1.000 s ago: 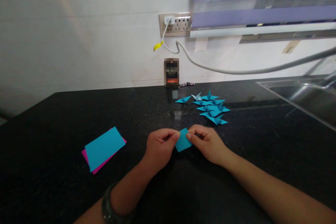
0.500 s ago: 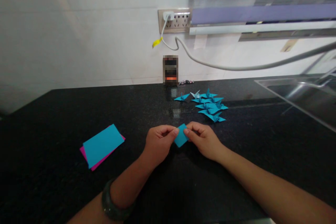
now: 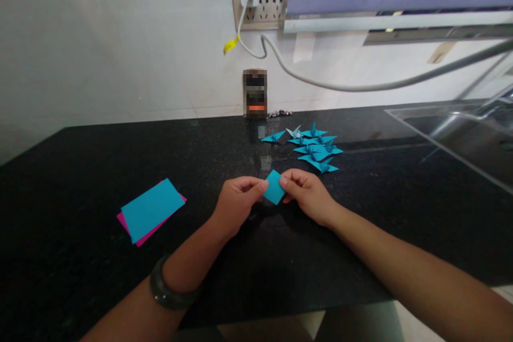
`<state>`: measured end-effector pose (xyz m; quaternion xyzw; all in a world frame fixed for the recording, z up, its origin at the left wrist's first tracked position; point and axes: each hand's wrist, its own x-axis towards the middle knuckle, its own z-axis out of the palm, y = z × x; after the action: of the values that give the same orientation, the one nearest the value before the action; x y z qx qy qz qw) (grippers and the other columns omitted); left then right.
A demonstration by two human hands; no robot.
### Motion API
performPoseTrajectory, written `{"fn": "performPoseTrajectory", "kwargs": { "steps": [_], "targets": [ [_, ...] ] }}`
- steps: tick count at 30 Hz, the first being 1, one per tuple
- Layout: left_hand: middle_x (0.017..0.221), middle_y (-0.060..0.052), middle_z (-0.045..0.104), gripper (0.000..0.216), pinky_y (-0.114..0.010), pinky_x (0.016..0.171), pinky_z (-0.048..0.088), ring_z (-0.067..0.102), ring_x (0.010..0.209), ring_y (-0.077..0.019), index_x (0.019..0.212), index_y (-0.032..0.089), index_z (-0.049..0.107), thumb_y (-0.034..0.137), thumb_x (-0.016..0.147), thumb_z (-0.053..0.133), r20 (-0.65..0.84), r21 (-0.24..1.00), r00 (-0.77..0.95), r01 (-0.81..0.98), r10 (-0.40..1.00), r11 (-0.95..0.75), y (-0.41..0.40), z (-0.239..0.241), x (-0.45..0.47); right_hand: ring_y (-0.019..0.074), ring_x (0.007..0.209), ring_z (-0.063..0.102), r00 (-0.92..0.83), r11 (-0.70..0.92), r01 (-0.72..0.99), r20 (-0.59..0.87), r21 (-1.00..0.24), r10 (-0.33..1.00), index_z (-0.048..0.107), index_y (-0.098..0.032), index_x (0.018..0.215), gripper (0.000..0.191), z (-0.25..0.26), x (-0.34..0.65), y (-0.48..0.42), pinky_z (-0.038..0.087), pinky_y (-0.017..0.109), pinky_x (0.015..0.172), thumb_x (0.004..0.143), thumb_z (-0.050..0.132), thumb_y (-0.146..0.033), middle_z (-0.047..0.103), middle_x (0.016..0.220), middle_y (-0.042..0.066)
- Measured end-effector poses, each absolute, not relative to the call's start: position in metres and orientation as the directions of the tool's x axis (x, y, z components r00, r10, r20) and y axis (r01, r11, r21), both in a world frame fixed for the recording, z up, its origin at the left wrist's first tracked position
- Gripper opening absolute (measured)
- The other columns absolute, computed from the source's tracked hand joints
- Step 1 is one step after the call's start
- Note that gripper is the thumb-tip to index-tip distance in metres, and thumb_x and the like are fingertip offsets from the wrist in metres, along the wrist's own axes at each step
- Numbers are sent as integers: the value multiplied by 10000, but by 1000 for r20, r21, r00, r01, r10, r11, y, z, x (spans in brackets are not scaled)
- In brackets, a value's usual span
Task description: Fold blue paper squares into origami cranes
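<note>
As the head view looks down on a black, speckled stone desk (image 3: 280, 262), the person's two bare hands meet at a small, flat square of turquoise paper (image 3: 274, 188), turned so that one corner points towards the wall. The left hand (image 3: 238, 204) pinches its left corner, thumb on top; the right hand (image 3: 308, 196) grips the upper right edge in the same manner. The hands stand just apart, with the paper between them; whether it touches the desk I cannot tell. Around the left wrist sits a dark, glossy bangle (image 3: 170, 289).

To the left of the hands lies a blue paper rectangle (image 3: 153, 211), resting askew on a magenta paper sheet (image 3: 122, 219) whose edges show beneath. Beyond the right hand stands a cluster of folded blue paper cranes (image 3: 317, 150), with a pale blue paper crane (image 3: 295, 132) at its back left and a single blue paper crane (image 3: 273, 138) further left. A pixelated dark box (image 3: 255, 93) stands against the white wall (image 3: 100, 64). A metal-rimmed sink (image 3: 441, 146) lies at right.
</note>
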<state>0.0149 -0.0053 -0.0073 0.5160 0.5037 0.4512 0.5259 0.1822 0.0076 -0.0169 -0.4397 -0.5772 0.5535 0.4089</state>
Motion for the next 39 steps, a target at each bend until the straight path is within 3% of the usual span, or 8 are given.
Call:
{"fn": "performPoseTrajectory", "kwargs": {
  "steps": [3,7,19,25,39],
  "targets": [
    [668,-19,648,305,-243,611,463,577,637,-126,700,135,666,429,752,601,-122,990,161,-45,979,131,-6,-8,15,96,539,490,-321,-11,52,-27,-999,947,537,-157,738,370,-17,185,9,413,230,523,722,580,-525,520,606,-17],
    [667,-7,637,266,-255,646,469,578,640,-121,737,137,654,403,741,629,-145,982,229,-86,963,169,-5,-11,14,87,505,456,-388,-15,83,-46,-996,921,517,-157,709,396,-16,186,9,385,223,504,721,574,-549,477,562,-34],
    [658,-6,644,243,-270,660,478,583,632,-125,759,129,670,368,721,649,-144,988,249,-19,958,154,-6,-6,15,74,477,391,-376,-55,53,-71,-997,924,510,-157,704,393,-15,186,8,327,214,486,715,580,-543,435,533,-54],
    [736,-19,677,258,-246,648,481,593,676,-126,860,135,678,345,710,665,-113,992,229,-24,967,121,-5,-7,15,71,476,381,-373,-68,38,-77,-997,924,522,-148,715,380,-17,185,9,309,212,479,713,590,-522,435,539,-53],
    [811,-42,686,302,-245,631,478,604,723,-146,944,150,671,371,741,634,-94,996,279,22,956,92,-6,-7,13,82,464,413,-373,-124,-5,-114,-992,921,511,-162,713,377,-20,185,10,331,214,464,722,585,-532,468,523,-44]
  ]
}}
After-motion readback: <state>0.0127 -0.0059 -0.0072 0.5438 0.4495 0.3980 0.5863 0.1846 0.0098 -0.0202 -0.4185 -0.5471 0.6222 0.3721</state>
